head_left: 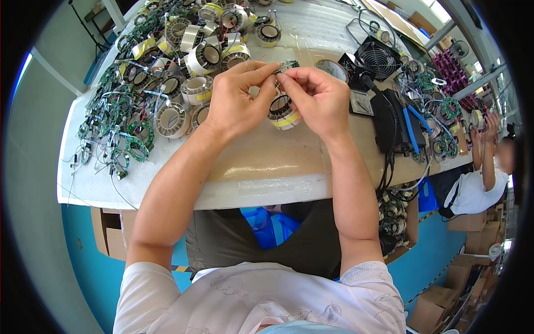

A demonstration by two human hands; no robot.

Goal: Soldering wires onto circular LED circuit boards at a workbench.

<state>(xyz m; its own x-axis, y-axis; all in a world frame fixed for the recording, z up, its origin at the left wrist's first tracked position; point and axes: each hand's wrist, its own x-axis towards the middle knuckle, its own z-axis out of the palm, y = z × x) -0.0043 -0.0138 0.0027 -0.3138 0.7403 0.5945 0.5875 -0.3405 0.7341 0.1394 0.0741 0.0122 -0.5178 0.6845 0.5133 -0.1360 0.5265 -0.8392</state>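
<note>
My left hand (239, 100) and my right hand (320, 103) meet above the middle of the table, thumbs and forefingers pinched. At their fingertips is a small green circuit board (289, 65), partly covered by the fingers. My left hand's pinch is against the board. A short red wire (297, 73) shows at my right forefinger; what lies inside that pinch is mostly hidden. Just below the fingertips sits a ring-shaped motor coil core (285, 118) with a pale wall and a yellow band, its dark windings partly behind my hands.
Motor cores (172, 119) and wired green boards (136, 147) are heaped at left. At right are a black fan (378, 58), a roll of tape (332, 69), a black box (386, 119) and blue-handled pliers (410, 131). Another person (478, 186) is at far right.
</note>
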